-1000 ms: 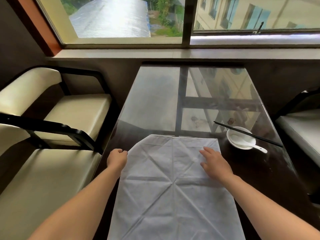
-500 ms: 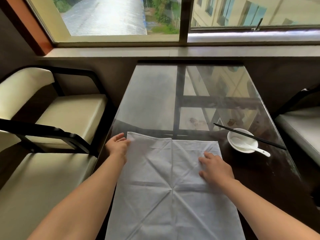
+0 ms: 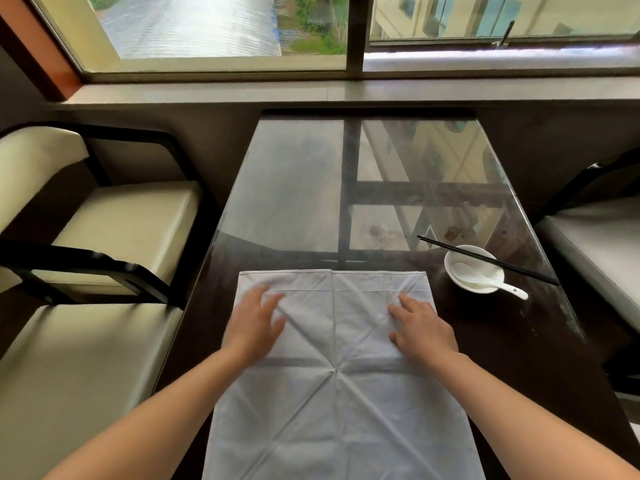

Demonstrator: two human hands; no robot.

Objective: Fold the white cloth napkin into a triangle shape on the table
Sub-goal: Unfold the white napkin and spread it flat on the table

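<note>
The white cloth napkin (image 3: 337, 403) lies spread flat on the dark glass-topped table (image 3: 294, 188), its creases meeting in a star at the middle. Its far edge runs straight across and both far corners lie flat. My left hand (image 3: 254, 325) rests palm down on the far left part of the napkin, fingers spread and slightly blurred. My right hand (image 3: 420, 329) rests palm down on the far right part, fingers straight and pointing away from me.
A white bowl (image 3: 473, 273) with a white spoon (image 3: 485, 280) stands to the right of the napkin, with black chopsticks (image 3: 485, 259) laid across it. Cream-cushioned chairs (image 3: 114, 233) flank the table on the left, another seat (image 3: 602, 258) on the right. A window sill runs behind.
My left hand laid out the far left corner, let it go and moved onto the cloth, palm down. The right hand stayed pressing the far right part.
</note>
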